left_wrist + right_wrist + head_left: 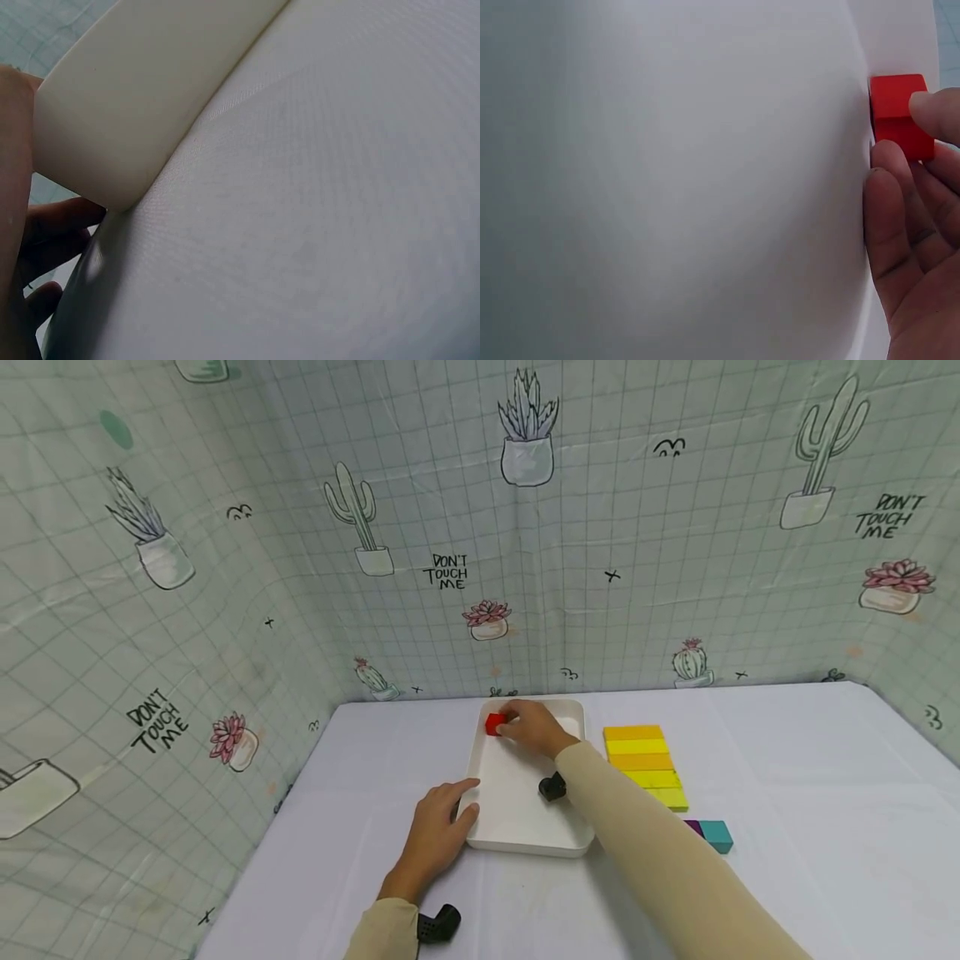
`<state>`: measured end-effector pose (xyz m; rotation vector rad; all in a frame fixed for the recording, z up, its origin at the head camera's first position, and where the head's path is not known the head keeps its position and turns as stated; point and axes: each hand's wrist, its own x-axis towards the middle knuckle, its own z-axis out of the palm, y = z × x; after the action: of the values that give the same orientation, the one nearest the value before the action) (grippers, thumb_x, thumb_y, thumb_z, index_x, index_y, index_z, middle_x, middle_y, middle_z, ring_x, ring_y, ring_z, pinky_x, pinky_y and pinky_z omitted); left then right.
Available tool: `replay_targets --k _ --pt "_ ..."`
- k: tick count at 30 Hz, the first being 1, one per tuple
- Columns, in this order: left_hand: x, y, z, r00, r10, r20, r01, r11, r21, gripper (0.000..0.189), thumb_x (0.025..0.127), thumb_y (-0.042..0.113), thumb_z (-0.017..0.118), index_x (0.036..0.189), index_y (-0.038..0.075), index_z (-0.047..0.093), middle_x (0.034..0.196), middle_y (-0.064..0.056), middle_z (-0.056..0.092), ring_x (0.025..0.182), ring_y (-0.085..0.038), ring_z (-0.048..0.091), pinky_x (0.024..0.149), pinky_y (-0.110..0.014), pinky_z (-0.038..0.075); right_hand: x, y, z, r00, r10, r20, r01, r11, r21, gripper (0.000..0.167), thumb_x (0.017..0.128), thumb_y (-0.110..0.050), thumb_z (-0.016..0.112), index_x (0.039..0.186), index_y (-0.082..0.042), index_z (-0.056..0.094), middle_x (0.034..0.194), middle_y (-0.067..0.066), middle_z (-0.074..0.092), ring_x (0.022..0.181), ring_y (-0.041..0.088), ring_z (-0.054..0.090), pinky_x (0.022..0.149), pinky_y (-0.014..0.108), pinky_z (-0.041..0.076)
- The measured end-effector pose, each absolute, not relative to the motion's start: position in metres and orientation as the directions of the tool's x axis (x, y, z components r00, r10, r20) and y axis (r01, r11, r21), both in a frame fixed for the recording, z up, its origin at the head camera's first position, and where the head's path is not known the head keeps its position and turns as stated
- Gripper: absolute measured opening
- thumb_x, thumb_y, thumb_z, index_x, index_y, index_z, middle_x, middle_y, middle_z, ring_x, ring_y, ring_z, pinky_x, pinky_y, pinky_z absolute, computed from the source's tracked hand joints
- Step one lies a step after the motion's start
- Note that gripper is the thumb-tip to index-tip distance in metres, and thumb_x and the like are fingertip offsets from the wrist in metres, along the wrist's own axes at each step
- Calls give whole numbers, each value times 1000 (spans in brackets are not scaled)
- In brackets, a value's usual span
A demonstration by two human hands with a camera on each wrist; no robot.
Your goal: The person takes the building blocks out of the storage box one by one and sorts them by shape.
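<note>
A shallow white tray [510, 845] lies on the table in front of me. My right hand [534, 727] reaches into its far left corner and pinches a small red block [494, 724] between thumb and fingers. In the right wrist view the red block [900, 105] sits close to the tray wall, its edge under the thumb. My left hand [437, 827] grips the tray's left side near the front corner, thumb and index finger over the rim. The left wrist view shows the outer tray wall [135, 97] with the fingers [64, 217] against its corner.
To the right of the tray, several yellow and orange blocks [641, 762] lie side by side. Nearer me are a teal block [716, 836] and a purple block [694, 827], partly behind my right sleeve [652, 843]. A printed cloth [585, 527] hangs behind the white table [825, 777].
</note>
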<state>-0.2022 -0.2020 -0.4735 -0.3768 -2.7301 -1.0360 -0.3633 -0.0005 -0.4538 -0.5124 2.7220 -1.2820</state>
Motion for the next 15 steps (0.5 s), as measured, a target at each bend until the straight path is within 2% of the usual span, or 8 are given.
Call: replay_targets --k 3,10,12,15 --pt "-201 -200 -474 -951 168 259 298 723 623 38 97 22 60 134 16 65 122 -5 67 117 -26 57 102 -54 42 -360 4 -454 -941 -336 52 -252 588 -769 35 95 -20 68 126 -4 65 117 9 67 104 22 59 97 40 50" --pt "-203 -198 -472 -949 165 269 302 721 624 38 98 24 60 134 17 64 124 -5 67 119 -27 57 102 -54 42 -358 12 -448 -950 -310 46 -205 501 -841 40 97 -20 66 134 -5 62 124 11 65 75 17 68 72 28 57" --pt "-204 -199 -472 -950 169 263 301 723 621 38 98 24 60 135 18 64 125 -5 67 119 -27 56 102 -54 42 -354 13 -443 -953 -301 39 -185 470 -863 40 97 -19 66 134 -4 62 124 12 65 78 16 69 73 27 57" --pt "-203 -202 -470 -952 165 258 294 727 621 38 98 25 60 135 18 64 124 -4 66 119 -26 56 102 -54 42 -340 14 -432 -956 -293 26 -142 385 -912 41 97 -16 64 135 -1 59 126 14 63 88 23 70 77 28 58"
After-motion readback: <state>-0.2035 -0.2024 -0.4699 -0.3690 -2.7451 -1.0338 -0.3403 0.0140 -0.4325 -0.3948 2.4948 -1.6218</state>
